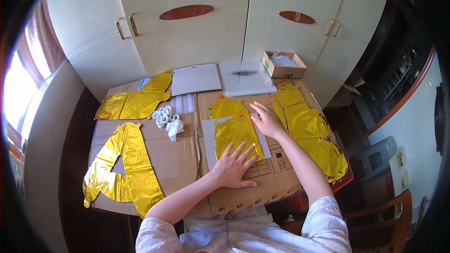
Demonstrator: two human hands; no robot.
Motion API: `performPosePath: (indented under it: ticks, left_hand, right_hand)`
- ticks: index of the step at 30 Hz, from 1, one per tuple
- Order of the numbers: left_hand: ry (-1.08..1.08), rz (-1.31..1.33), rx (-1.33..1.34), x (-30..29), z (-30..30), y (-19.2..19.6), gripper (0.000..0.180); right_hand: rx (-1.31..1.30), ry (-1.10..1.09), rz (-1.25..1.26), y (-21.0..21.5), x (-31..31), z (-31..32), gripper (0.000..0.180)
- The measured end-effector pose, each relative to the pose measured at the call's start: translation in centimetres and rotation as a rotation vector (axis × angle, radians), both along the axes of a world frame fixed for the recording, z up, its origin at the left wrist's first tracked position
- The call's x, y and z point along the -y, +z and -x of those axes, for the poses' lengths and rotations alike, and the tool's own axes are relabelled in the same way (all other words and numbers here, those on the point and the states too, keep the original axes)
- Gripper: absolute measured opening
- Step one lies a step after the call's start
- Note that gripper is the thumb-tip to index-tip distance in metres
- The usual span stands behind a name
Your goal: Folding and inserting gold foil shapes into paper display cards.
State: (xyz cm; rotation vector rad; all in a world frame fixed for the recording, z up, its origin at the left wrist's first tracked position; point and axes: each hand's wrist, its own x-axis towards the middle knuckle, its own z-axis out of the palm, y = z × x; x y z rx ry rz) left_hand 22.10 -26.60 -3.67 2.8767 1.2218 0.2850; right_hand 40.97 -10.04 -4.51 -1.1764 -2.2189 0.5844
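Observation:
A gold foil balloon (234,133), folded into a flat rectangle, lies on a white sheet (209,133) at the middle of the table. Across its near edge my left hand (236,165) rests palm down with the fingers spread. My right hand (268,121) is at the balloon's right side, fingers stretched out and turned toward the foil; whether they touch it I cannot tell. Just behind, more gold foil (226,107) shows past the folded piece. Neither hand grips anything.
Flattened cardboard (180,159) covers the table. An A-shaped gold balloon (145,164) and another foil piece (133,103) lie left, by white tape rolls (164,116). Stacked gold balloons (304,129) lie right. Behind are a grey-white board (197,79), plastic bag (243,84) and small box (286,71).

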Motion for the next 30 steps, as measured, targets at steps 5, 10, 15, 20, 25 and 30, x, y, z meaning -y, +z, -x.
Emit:
performPosePath:
  ticks: [5, 10, 15, 20, 25, 30]
  left_hand:
    - [-0.026, -0.001, -0.011, 0.8, -0.5, 0.3, 0.094]
    - [-0.065, 0.021, -0.018, 4.1, -1.2, 0.1, 0.093]
    - [-0.107, 0.049, 0.002, 8.0, -1.8, 0.7, 0.089]
    - [-0.123, 0.077, -0.013, 11.1, -1.6, 1.2, 0.089]
    - [-0.118, 0.08, -0.017, 11.6, -1.5, 1.4, 0.09]
    - [-0.111, 0.077, -0.047, 11.5, -1.8, 1.7, 0.09]
  right_hand:
    - [0.036, -0.074, 0.082, 0.0, 0.6, -2.5, 0.052]
    - [-0.078, -0.005, 0.285, 1.3, 4.3, -2.5, 0.057]
    - [-0.132, 0.03, 0.384, 1.9, 9.2, -4.2, 0.056]
    - [-0.071, 0.011, 0.314, 1.8, 13.3, -5.2, 0.054]
    - [-0.524, -0.174, 0.73, 2.7, 12.2, -4.3, 0.057]
    - [-0.483, -0.135, 0.816, 1.8, 10.5, -4.2, 0.044]
